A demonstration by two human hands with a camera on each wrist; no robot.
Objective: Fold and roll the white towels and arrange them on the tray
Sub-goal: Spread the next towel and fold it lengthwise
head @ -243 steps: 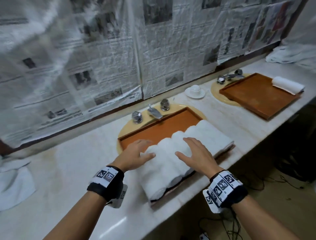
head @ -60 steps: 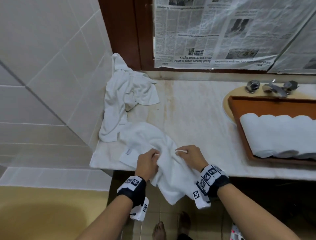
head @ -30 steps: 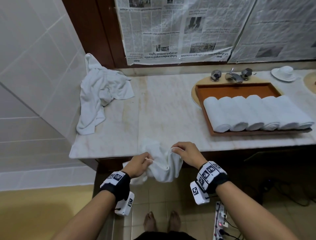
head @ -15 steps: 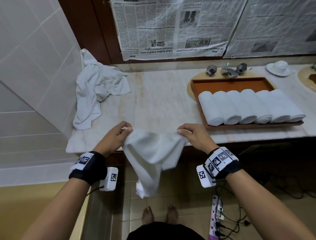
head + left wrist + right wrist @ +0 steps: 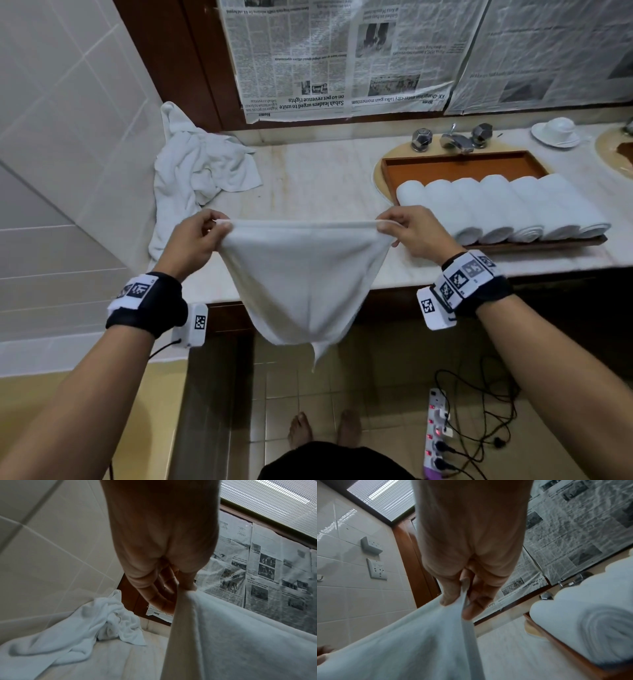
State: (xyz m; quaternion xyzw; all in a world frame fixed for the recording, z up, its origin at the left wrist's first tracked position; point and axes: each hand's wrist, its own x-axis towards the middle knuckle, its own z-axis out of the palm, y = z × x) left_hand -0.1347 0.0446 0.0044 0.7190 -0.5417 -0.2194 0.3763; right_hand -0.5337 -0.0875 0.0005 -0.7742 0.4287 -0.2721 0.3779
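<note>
A white towel (image 5: 305, 274) hangs spread in front of the counter's front edge, its top hem pulled taut between both hands. My left hand (image 5: 202, 236) pinches the left top corner (image 5: 185, 592). My right hand (image 5: 407, 229) pinches the right top corner (image 5: 462, 601). The towel's lower part droops below the counter towards the floor. To the right, an orange-brown tray (image 5: 455, 166) holds several rolled white towels (image 5: 496, 205) side by side along its front. A rolled towel's end (image 5: 597, 628) shows close in the right wrist view.
A crumpled pile of white towels (image 5: 195, 174) lies at the counter's left end against the tiled wall. Taps (image 5: 452, 138) stand behind the tray, a white dish (image 5: 555, 132) to their right. A power strip with cables (image 5: 436, 431) and my bare feet are on the floor.
Both hands have moved apart and lifted, stretching the bunched towel into a flat, taut sheet. The view has shifted slightly.
</note>
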